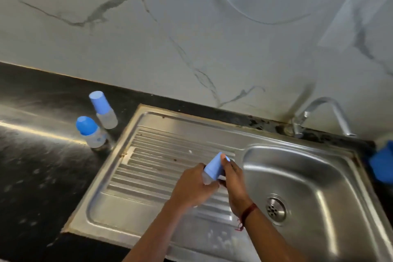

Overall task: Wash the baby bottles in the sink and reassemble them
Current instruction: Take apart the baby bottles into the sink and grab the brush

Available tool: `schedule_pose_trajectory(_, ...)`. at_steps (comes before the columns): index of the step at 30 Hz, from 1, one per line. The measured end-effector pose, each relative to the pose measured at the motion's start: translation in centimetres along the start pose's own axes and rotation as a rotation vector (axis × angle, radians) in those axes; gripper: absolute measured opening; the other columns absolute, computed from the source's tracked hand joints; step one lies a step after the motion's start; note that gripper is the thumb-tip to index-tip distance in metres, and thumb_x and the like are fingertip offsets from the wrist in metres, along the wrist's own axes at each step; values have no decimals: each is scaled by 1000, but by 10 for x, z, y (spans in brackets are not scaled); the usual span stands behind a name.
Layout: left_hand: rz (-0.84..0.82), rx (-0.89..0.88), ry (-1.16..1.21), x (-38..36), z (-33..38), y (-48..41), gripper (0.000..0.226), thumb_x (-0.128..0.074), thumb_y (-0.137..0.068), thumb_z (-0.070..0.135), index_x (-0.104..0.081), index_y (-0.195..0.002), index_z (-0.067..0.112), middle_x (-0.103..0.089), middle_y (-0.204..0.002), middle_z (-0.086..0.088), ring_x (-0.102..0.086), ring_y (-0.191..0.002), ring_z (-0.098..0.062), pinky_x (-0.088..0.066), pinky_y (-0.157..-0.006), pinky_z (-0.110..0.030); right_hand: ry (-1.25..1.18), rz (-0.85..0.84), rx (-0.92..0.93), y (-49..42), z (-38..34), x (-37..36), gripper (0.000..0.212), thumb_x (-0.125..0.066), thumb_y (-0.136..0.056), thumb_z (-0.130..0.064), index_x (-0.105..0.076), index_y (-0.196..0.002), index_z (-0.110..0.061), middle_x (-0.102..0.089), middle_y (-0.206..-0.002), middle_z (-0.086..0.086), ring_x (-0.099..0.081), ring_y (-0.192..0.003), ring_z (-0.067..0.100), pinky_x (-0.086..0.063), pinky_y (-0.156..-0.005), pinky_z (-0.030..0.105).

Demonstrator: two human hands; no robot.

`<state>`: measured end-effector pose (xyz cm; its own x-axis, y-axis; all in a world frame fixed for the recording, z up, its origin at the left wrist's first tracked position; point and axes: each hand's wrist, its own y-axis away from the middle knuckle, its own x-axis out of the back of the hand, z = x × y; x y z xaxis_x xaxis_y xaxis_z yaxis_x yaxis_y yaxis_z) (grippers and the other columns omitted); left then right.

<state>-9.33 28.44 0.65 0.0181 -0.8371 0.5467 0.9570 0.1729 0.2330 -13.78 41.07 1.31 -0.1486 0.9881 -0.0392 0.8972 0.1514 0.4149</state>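
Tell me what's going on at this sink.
A person holds one baby bottle over the drainboard: the left hand grips its clear body, and the right hand holds its blue cap. On the black counter, left of the sink, stand a rear capped bottle and a near capped bottle.

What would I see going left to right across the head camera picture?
Short bottle → tall bottle → held bottle → drain → tap → blue thing at the edge.
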Motion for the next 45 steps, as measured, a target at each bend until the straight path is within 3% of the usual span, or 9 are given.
schedule_pose_trajectory(4,-21,22,114,-55,36,-2,54,-41,-67,68,-60,-81,19,-65,-74,3,-62,-70,-15,-49,-67,-37,-165,60,-80,-3,-6,58,46,-47,-99,-49,-68,-113,-10,-75,-107,9,-71,-101,25,-56,-86,39)
schedule_pose_trajectory(8,-64,13,100,-103,66,0,35,-46,-86,55,-60,-85,23,-64,-75,8,-60,-71,-7,-45,-65,-28,-337,16,-143,2,-9,107,50,-44,-96,-56,-65,-115,-14,-74,-108,10,-70,-102,24,-52,-96,42)
schedule_pose_trajectory(14,-110,-52,81,-171,92,3,34,-41,-87,55,-59,-106,35,-67,-72,12,-62,-69,4,-38,-57,-13,-516,36,-241,6,3,169,57,-49,-91,-60,-66,-109,-8,-74,-91,11,-71,-84,22,-55,-82,37)
schedule_pose_trajectory(21,-150,-41,70,-234,111,0,50,-38,-82,68,-64,-104,31,-69,-76,8,-65,-71,-5,-52,-68,-29,-512,177,-345,-7,23,226,64,-56,-83,-69,-66,-101,-8,-73,-83,9,-70,-83,25,-55,-94,46)
schedule_pose_trajectory(27,-206,51,16,-250,111,-10,29,-54,-83,59,-59,-84,31,-64,-71,10,-62,-68,-8,-47,-61,-27,-523,200,-395,-35,33,263,70,-43,-86,-75,-64,-100,-10,-70,-78,7,-67,-64,23,-54,-70,37)
schedule_pose_trajectory(30,-169,161,23,-250,97,-21,38,-51,-69,66,-56,-78,29,-63,-73,10,-61,-71,-11,-44,-60,-26,-498,262,-359,-59,40,280,45,-44,-97,-57,-56,-109,-15,-68,-88,11,-65,-70,24,-53,-69,38)
schedule_pose_trajectory(35,-162,277,82,-250,71,-45,32,-59,-78,58,-60,-89,28,-66,-85,6,-63,-81,-14,-47,-67,-28,-157,327,-328,-92,72,314,17,-55,-97,-25,-52,-110,-15,-57,-84,8,-54,-66,19,-46,-62,31)
schedule_pose_trajectory(40,-138,362,126,-256,57,-62,34,-59,-83,52,-60,-104,26,-66,-99,2,-64,-86,-14,-47,-66,-25,624,306,-355,-113,100,346,26,-66,-84,-28,-64,-99,-7,-69,-100,15,-58,-80,29,-43,-71,30)
schedule_pose_trajectory(45,-130,406,91,-261,51,-69,27,-61,-89,48,-58,-105,26,-65,-99,3,-62,-87,-11,-46,-66,-25,953,286,-338,-123,111,357,31,-64,-84,-27,-57,-105,-5,-65,-104,15,-62,-92,34,-44,-70,32)
